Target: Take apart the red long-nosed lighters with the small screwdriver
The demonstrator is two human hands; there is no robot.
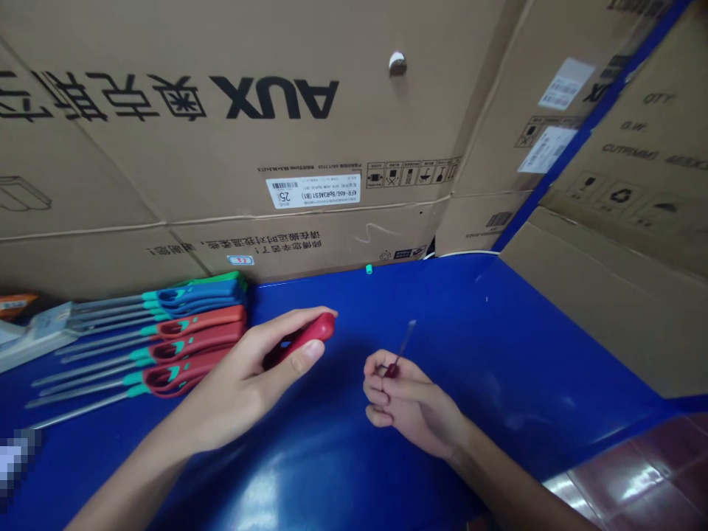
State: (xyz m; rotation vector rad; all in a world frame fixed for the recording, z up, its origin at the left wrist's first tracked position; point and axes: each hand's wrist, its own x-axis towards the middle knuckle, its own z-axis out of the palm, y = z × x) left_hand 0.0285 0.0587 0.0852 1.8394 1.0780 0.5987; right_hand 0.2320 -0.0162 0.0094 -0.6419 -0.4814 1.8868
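Note:
My left hand (243, 394) is closed around a red utility lighter (318, 330). Its rounded handle end points right, while the rest is hidden behind my fingers and palm. To the right, my right hand (412, 413) grips a small screwdriver (408, 339) by its dark red handle, with the thin metal blade pointing up and slightly right. The two hands are apart above the blue tabletop (332, 472). Left of my left hand lie several long-necked lighters in rows: red ones (199, 361), an orange one (207, 317) and blue ones (210, 291), with a green one (221, 278) behind.
A big cardboard carton (182, 162) stands along the back of the table. Near its foot lies a small teal piece (369, 269). More cardboard (608, 295) borders the right side. Pale packaging (44, 335) lies at the far left; tiled floor (636, 472) shows at lower right.

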